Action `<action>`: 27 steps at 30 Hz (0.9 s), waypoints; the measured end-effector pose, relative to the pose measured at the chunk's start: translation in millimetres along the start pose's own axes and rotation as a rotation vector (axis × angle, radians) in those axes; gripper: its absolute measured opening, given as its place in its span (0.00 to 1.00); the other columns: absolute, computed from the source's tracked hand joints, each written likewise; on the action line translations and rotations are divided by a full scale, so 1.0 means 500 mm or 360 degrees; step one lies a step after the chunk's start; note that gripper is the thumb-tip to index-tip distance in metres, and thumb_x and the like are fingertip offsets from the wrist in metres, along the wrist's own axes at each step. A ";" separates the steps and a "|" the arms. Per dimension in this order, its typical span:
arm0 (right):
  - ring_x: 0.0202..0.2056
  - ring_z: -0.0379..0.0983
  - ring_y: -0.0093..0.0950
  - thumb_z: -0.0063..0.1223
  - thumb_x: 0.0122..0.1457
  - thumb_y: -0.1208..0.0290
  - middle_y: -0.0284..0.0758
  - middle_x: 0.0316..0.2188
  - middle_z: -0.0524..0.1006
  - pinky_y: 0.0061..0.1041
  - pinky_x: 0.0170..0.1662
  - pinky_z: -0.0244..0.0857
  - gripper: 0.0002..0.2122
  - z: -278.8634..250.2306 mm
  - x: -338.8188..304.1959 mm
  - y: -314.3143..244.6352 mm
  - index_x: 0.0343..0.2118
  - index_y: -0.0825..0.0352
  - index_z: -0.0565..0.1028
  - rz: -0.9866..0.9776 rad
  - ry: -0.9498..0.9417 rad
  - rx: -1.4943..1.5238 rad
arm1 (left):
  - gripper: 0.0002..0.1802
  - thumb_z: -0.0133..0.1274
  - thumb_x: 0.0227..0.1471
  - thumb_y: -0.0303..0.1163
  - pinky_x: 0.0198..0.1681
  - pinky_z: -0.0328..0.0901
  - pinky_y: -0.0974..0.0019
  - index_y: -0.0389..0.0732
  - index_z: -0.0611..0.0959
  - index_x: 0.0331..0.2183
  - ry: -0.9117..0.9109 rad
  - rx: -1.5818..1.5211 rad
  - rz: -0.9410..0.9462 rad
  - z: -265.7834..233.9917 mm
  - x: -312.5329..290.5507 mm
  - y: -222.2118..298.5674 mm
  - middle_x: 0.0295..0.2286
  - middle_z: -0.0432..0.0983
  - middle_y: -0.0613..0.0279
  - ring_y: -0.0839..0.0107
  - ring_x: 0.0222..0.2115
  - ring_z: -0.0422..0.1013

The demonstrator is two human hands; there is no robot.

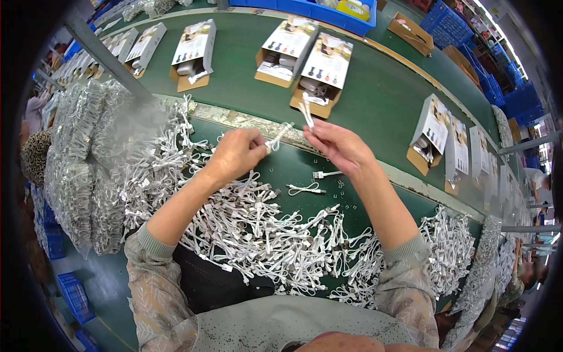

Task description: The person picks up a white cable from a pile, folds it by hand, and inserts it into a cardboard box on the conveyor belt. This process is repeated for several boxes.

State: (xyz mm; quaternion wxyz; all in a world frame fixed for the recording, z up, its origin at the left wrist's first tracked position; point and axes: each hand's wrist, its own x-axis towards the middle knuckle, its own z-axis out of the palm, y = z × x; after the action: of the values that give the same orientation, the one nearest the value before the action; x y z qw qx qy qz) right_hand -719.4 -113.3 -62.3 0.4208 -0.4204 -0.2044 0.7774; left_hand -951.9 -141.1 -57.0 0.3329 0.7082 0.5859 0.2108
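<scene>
My left hand is closed on a small folded white charging cable, whose end points up and right over the table edge. Between the thumb and fingers of my right hand is another white cable, held up just in front of an open box with white items inside. A big heap of bundled white cables spreads over the green table below my hands. Two loose cables lie apart from it, one bundled and one partly behind my right wrist.
Beyond the worn ledge runs a green conveyor belt carrying rows of open printed boxes. Clear bags packed with cables stack at the left. A blue crate stands at the back, and a metal post rises at the upper left.
</scene>
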 end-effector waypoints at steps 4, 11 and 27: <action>0.46 0.69 0.39 0.45 0.54 0.89 0.48 0.43 0.67 0.28 0.52 0.69 0.12 0.047 0.153 0.005 0.42 0.84 0.64 0.0005 0.0117 0.0450 | 0.09 0.53 0.42 0.30 0.28 0.66 0.63 0.33 0.80 0.23 0.0178 -0.0100 -0.0123 -0.054 0.038 -0.055 0.19 0.76 0.54 0.63 0.21 0.73; 0.40 0.71 0.40 0.48 0.48 0.94 0.47 0.39 0.70 0.33 0.46 0.74 0.13 0.077 0.415 -0.015 0.38 0.80 0.67 -0.0127 0.0282 0.0764 | 0.11 0.52 0.43 0.32 0.24 0.65 0.71 0.32 0.79 0.22 0.0404 -0.0250 -0.0294 -0.094 0.146 -0.174 0.16 0.74 0.61 0.76 0.17 0.70; 0.18 0.66 0.17 0.42 0.61 0.54 0.31 0.18 0.72 0.16 0.19 0.61 0.19 -0.124 0.242 -0.001 0.26 0.69 0.72 -0.0622 0.0245 -0.1081 | 0.17 0.54 0.44 0.35 0.42 0.64 0.52 0.35 0.77 0.36 0.0933 0.0512 0.0225 0.035 0.329 -0.195 0.35 0.73 0.44 0.47 0.39 0.69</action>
State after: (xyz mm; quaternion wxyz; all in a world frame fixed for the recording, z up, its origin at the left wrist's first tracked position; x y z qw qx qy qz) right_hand -703.1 -15.2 -155.0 0.4121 -0.5458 -0.4938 0.5371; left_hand -970.2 23.6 -154.4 0.0188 0.6998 0.6318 0.3329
